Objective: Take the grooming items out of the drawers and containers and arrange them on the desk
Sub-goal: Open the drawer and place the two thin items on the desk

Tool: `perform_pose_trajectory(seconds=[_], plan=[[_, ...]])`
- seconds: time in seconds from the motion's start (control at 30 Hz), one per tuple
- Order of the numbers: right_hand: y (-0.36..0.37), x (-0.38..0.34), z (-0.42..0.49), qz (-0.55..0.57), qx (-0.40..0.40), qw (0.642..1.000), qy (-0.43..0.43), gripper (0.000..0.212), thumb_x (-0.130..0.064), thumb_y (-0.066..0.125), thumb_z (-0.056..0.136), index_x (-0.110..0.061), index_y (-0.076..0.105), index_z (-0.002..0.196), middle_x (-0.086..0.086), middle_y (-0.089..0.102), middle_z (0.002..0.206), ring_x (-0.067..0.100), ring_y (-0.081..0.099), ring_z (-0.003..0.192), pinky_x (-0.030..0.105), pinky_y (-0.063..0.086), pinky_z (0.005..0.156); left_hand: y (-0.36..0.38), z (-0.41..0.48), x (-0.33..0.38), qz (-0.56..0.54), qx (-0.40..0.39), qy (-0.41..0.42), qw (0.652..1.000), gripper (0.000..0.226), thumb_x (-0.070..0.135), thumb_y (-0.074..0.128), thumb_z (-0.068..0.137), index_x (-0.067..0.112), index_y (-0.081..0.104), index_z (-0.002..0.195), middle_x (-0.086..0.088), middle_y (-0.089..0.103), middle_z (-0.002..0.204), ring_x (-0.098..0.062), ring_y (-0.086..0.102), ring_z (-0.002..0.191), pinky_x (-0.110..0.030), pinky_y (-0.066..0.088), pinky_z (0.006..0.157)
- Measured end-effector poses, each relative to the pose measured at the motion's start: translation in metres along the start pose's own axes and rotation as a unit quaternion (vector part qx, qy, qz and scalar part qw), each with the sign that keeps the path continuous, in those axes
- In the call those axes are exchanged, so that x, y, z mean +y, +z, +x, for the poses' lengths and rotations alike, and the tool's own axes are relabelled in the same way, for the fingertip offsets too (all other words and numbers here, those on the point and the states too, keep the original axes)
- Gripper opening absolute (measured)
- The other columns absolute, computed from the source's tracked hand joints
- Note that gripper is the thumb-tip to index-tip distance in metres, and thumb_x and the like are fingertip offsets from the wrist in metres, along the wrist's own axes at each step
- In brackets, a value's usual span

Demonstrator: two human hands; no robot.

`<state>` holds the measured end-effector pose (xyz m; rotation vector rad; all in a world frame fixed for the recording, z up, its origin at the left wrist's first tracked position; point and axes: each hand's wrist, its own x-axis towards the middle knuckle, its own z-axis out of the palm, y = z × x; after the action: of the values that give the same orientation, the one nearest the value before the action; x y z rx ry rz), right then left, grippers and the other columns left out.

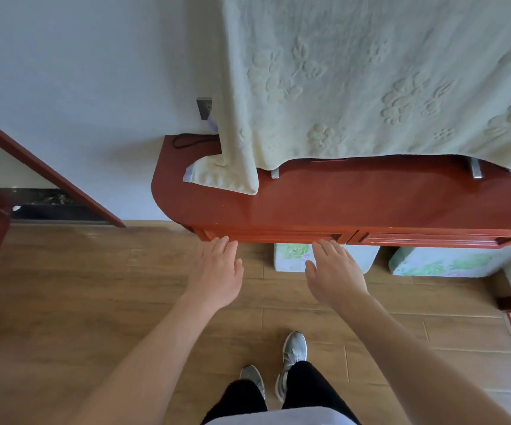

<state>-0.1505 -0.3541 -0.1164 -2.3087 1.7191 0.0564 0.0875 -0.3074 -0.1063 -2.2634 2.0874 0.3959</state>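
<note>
The drawer (274, 236) sits closed under the surface (340, 197), its long side running left to right, front facing the person. Left hand (219, 271) and right hand (335, 271), fingers straight, reach its lower edge.

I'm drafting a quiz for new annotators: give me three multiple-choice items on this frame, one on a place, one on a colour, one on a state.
1. Where on the desk do the left hand and right hand reach? A its top; B left drawer front; C its rounded end.
2. Desk colour? A white; B red-brown; C black.
3. The left drawer is: A shut; B half out; C removed.
Key: B, fingertips at that front's lower edge; B, glossy red-brown wood; A, front flush with the neighbouring drawer.
</note>
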Motion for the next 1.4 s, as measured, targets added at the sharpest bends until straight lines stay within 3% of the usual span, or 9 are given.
perform_pose_trajectory(seconds=[0.33, 0.57, 0.77, 0.83, 0.9, 1.03, 1.1, 1.17, 1.4], plan=[[0.113, 0.030, 0.090, 0.059, -0.032, 0.995, 0.068, 0.038, -0.039, 0.036, 0.098, -0.014, 0.058, 0.116, 0.000, 0.057, 0.116, 0.021, 0.048, 0.113, 0.035, 0.046, 0.079, 0.117, 0.093, -0.012, -0.040, -0.024, -0.059, 0.997, 0.044, 0.039, 0.034, 0.102, 0.017, 0.047, 0.138, 0.001, 0.054, 0.136, -0.020, 0.046, 0.127, -0.037, 0.039, 0.107], [0.172, 0.038, 0.129, 0.112, 0.041, 0.979, 0.168, 0.041, -0.047, 0.039, 0.096, -0.018, 0.067, 0.101, 0.000, 0.069, 0.099, 0.029, 0.064, 0.086, 0.030, 0.042, 0.061, 0.179, 0.140, -0.038, -0.028, 0.024, -0.132, 0.991, 0.052, 0.052, 0.030, 0.098, 0.020, 0.070, 0.091, 0.003, 0.071, 0.089, -0.018, 0.064, 0.077, -0.030, 0.047, 0.061], [0.197, 0.041, 0.141, 0.234, 0.017, 0.923, 0.305, 0.057, -0.054, 0.042, 0.094, -0.012, 0.045, 0.055, 0.003, 0.047, 0.048, 0.027, 0.046, 0.049, 0.030, 0.037, 0.052, 0.214, 0.155, -0.057, -0.143, 0.033, -0.229, 0.962, 0.076, 0.075, 0.021, 0.089, 0.016, 0.065, 0.072, 0.001, 0.070, 0.072, -0.016, 0.065, 0.070, -0.028, 0.049, 0.058], [0.205, 0.041, 0.143, 0.437, 0.034, 0.825, 0.356, 0.044, -0.050, 0.057, 0.090, -0.012, 0.060, 0.066, 0.007, 0.059, 0.059, 0.027, 0.059, 0.057, 0.030, 0.046, 0.060, 0.225, 0.155, -0.063, -0.289, 0.035, -0.283, 0.914, 0.072, 0.080, 0.039, 0.083, 0.015, 0.070, 0.089, 0.004, 0.073, 0.087, -0.012, 0.068, 0.086, -0.028, 0.051, 0.072], [0.208, 0.037, 0.145, 0.639, 0.058, 0.658, 0.394, 0.022, -0.034, 0.071, 0.085, -0.012, 0.070, 0.085, 0.000, 0.070, 0.077, 0.018, 0.070, 0.077, 0.033, 0.055, 0.077, 0.228, 0.156, -0.063, -0.457, 0.030, -0.333, 0.824, 0.071, 0.077, 0.062, 0.071, 0.016, 0.071, 0.106, 0.007, 0.074, 0.101, -0.010, 0.068, 0.096, -0.034, 0.053, 0.090], [0.210, 0.028, 0.148, 0.803, 0.082, 0.448, 0.384, 0.017, -0.007, 0.069, 0.086, 0.003, 0.066, 0.099, 0.010, 0.063, 0.088, 0.021, 0.067, 0.094, 0.033, 0.054, 0.090, 0.228, 0.163, -0.048, -0.742, 0.079, -0.361, 0.559, 0.043, 0.021, 0.087, 0.070, -0.002, 0.065, 0.099, -0.006, 0.074, 0.091, -0.018, 0.070, 0.096, -0.038, 0.051, 0.100], [0.210, 0.024, 0.148, 0.816, 0.094, 0.425, 0.380, 0.014, -0.006, 0.068, 0.087, 0.002, 0.064, 0.098, 0.009, 0.061, 0.086, 0.020, 0.067, 0.094, 0.030, 0.054, 0.088, 0.223, 0.163, -0.037, -0.799, 0.111, -0.352, 0.474, 0.021, 0.000, 0.076, 0.077, -0.002, 0.059, 0.087, -0.004, 0.070, 0.076, -0.018, 0.068, 0.087, -0.040, 0.050, 0.102], [0.211, 0.021, 0.145, 0.816, 0.102, 0.426, 0.378, 0.012, -0.008, 0.067, 0.088, -0.001, 0.061, 0.096, 0.007, 0.059, 0.084, 0.017, 0.067, 0.090, 0.027, 0.053, 0.086, 0.223, 0.161, -0.033, -0.816, 0.119, -0.344, 0.448, 0.019, -0.004, 0.072, 0.079, 0.003, 0.055, 0.081, -0.003, 0.068, 0.069, -0.016, 0.068, 0.081, -0.040, 0.050, 0.101], [0.221, 0.015, 0.108, 0.802, 0.107, 0.452, 0.376, 0.007, -0.007, 0.064, 0.091, -0.003, 0.058, 0.090, 0.001, 0.062, 0.074, 0.013, 0.065, 0.085, 0.034, 0.050, 0.097, 0.229, 0.121, -0.036, -0.807, 0.103, -0.344, 0.469, 0.021, -0.002, 0.074, 0.079, 0.002, 0.054, 0.085, -0.005, 0.068, 0.073, -0.020, 0.069, 0.085, -0.039, 0.051, 0.099]])
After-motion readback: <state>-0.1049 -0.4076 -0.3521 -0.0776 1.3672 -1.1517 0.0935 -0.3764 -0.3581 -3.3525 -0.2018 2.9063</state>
